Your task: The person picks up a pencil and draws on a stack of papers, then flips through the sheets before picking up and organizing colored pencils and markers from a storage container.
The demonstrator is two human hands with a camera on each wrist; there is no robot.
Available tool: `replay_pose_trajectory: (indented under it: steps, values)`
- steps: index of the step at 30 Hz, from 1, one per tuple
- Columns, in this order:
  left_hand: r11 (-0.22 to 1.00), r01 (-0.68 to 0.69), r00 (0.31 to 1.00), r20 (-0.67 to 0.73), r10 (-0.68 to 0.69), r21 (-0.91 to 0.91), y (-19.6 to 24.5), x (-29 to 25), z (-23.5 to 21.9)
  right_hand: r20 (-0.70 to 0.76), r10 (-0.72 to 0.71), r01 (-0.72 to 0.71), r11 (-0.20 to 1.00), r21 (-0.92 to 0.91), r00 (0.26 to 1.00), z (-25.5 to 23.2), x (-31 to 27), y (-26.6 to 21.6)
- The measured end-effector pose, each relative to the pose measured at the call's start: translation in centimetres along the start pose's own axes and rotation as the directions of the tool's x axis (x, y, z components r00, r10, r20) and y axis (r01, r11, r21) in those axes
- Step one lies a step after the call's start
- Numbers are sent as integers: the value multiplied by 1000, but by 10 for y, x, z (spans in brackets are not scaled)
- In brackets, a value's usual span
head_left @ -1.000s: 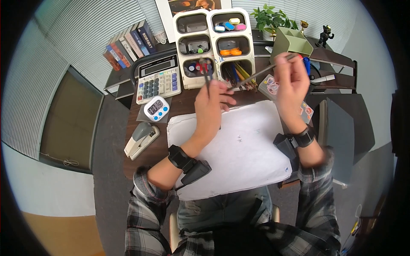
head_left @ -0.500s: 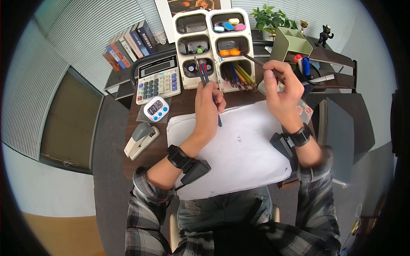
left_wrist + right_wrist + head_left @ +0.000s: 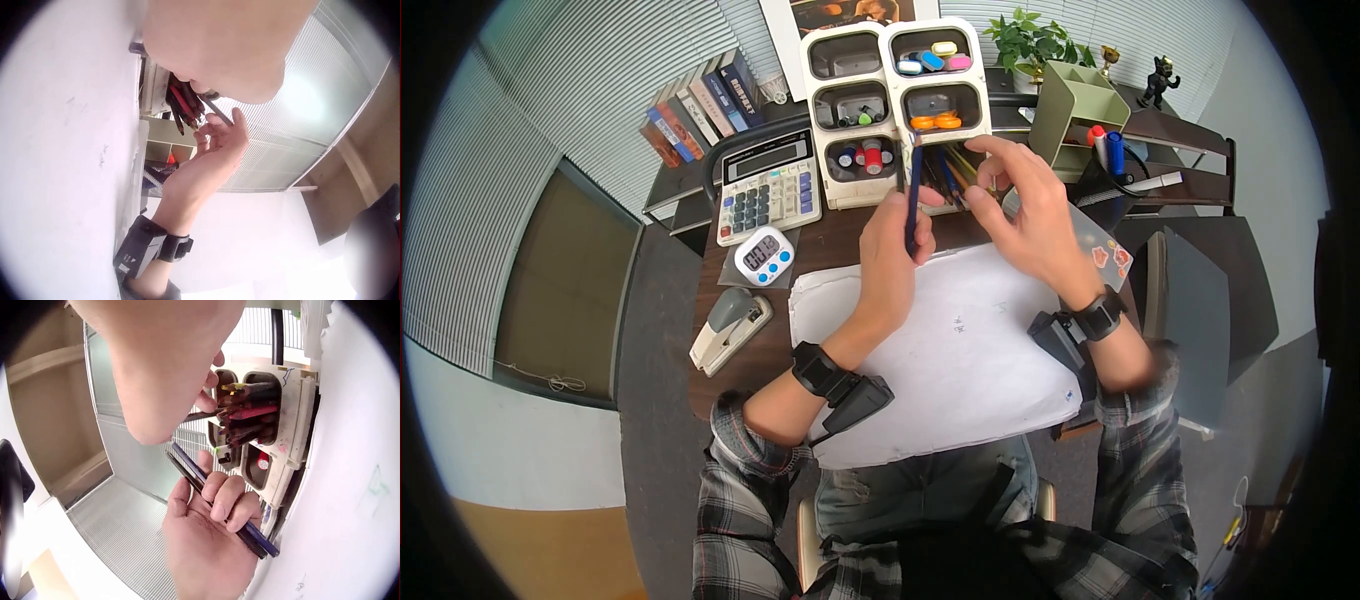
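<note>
My left hand (image 3: pixel 887 265) holds a dark blue pencil (image 3: pixel 914 195) and a black pencil (image 3: pixel 181 467) side by side, its fingers curled round both. Their upper ends point up towards the organizer (image 3: pixel 908 130). To the right, my right hand (image 3: pixel 1032 220) is at the lower right compartment, where a bunch of colored pencils (image 3: pixel 253 415) lies. A dark pencil (image 3: pixel 219 111) shows at its fingertips in the left wrist view, pinched there; in the head view the fingers mostly hide it. White paper sheets (image 3: pixel 960 370) lie under both forearms.
At the left are a calculator (image 3: pixel 770 190), a white timer (image 3: pixel 764 256) and a stapler (image 3: pixel 732 332). Erasers (image 3: pixel 932 60) and orange items (image 3: pixel 936 121) fill other compartments. A mesh pen cup (image 3: pixel 1105 185) and a green holder (image 3: pixel 1075 115) stand at the right.
The right hand has come down and left with its pencil, from right of the organizer to the pencil compartment. In the left hand, the two pencils have turned more upright.
</note>
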State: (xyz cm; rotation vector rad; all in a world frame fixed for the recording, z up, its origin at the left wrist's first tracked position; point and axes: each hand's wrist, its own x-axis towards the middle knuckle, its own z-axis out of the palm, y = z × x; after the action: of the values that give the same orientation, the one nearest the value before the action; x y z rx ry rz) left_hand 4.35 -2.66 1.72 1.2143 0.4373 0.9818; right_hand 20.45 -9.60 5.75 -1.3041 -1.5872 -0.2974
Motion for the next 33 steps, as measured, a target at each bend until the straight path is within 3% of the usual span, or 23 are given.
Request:
replay_pose_trajectory:
  steps: [1,3,6,10,12,14,16,17,18,19,20,22,24,26,28,33]
  values:
    - [1000,-1,1000,-1,1,-1,2,-2,2,1,-1,1,1000,0,1000,0,0,1]
    - [967,-130,988,109,108,219,4,-6,4,10,0,-1,999,32,1000,-1,-1,3]
    - [930,-198,967,216,134,310,3,-10,3,20,-75,74,996,51,997,-3,-1,3]
    - [915,-182,968,229,102,359,-1,-8,3,-27,-70,72,994,79,997,0,-3,0]
    - [917,-176,966,240,92,358,1,-8,2,3,74,-74,987,144,997,-1,-5,-4]
    - [919,-170,964,254,80,356,-2,-7,4,-13,110,-107,981,159,994,-1,-7,-2]
    - [898,-240,967,169,189,368,-9,-5,6,-27,144,-137,975,175,989,-2,-7,-1]
    - [898,-241,967,168,190,367,-9,-3,4,-170,197,-139,943,301,966,-3,-5,-1]
    - [834,-312,946,69,316,454,-8,0,2,-299,264,-120,898,423,917,-4,-2,-1]
    - [756,-363,897,-17,442,545,-6,3,0,-350,261,-103,906,411,900,-9,-1,3]
    - [756,-362,897,-17,442,545,-6,4,-2,-353,315,-119,870,479,881,-13,-2,6]
    - [734,-374,845,-117,522,566,-4,6,-3,-435,236,-65,926,373,869,-11,0,11]
    - [761,-359,850,-147,505,540,1,2,0,-406,199,-87,956,279,892,-9,-3,7]
    - [683,-327,858,-97,504,653,4,0,0,-370,165,-103,978,181,914,-7,-3,3]
    - [691,-345,850,-102,518,635,0,2,-1,-242,3,-5,1000,-10,970,-6,-2,0]
    - [720,-378,856,-77,511,582,1,1,-1,-72,28,-29,1000,-11,997,3,-2,11]
